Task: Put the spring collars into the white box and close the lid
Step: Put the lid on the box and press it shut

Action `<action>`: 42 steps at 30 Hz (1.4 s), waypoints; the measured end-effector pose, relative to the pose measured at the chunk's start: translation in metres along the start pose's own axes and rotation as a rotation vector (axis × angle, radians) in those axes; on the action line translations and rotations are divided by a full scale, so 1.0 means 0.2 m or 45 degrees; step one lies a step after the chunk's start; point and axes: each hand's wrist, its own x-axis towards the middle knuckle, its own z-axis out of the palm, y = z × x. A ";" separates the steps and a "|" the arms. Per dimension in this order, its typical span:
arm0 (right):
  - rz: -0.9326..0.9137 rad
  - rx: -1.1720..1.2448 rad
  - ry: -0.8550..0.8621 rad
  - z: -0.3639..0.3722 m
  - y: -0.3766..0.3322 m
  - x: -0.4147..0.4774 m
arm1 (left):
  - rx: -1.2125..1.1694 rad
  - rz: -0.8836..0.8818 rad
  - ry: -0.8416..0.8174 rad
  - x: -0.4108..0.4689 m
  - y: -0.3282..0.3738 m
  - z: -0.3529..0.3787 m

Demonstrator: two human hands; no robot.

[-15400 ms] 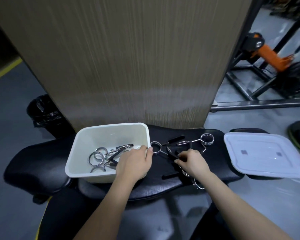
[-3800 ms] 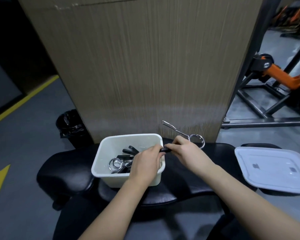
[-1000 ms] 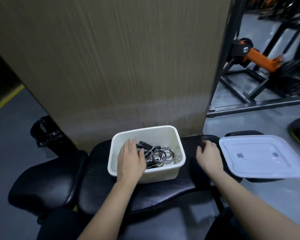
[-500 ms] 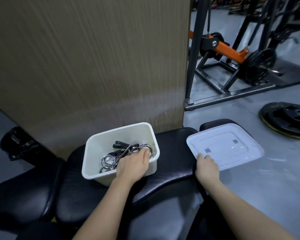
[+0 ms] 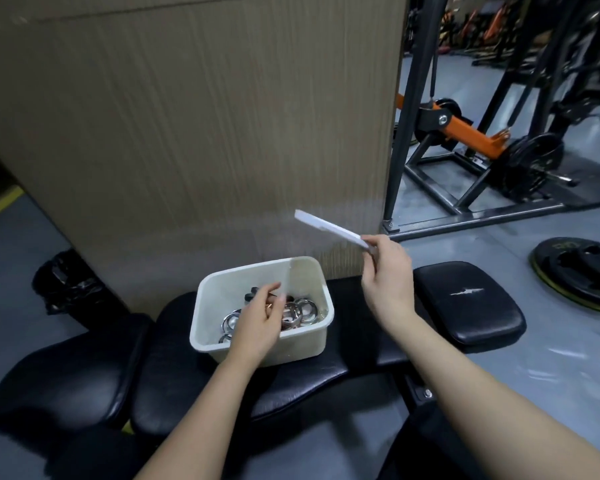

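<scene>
White lid [image 5: 329,228] — pinched in right hand [image 5: 388,278] fingers [image 5: 373,244] — above box [image 5: 312,344].

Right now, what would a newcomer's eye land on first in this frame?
Probably the white lid, held edge-on in the air by the right hand, above and right of the white box. Next, the box itself, open on the black bench, with shiny spring collars piled inside and the left hand over its near rim. Behind it all stands a tall wood-grain panel.
</scene>
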 end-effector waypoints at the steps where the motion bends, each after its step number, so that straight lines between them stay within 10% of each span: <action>1: 0.049 0.148 -0.018 0.00 -0.06 0.01 | -0.004 -0.013 0.061 0.00 -0.02 -0.04; 14: 1.008 1.381 -0.398 0.22 -0.45 0.00 | -0.259 -0.276 0.579 -0.01 -0.23 -0.57; 25: 0.593 -0.052 -0.533 0.36 -0.12 -0.15 | 0.092 -0.344 0.370 -0.01 -0.35 -0.46; 42: 0.468 -0.495 -0.720 0.55 -0.03 -0.10 | 0.404 -0.481 0.251 0.15 -0.42 -0.38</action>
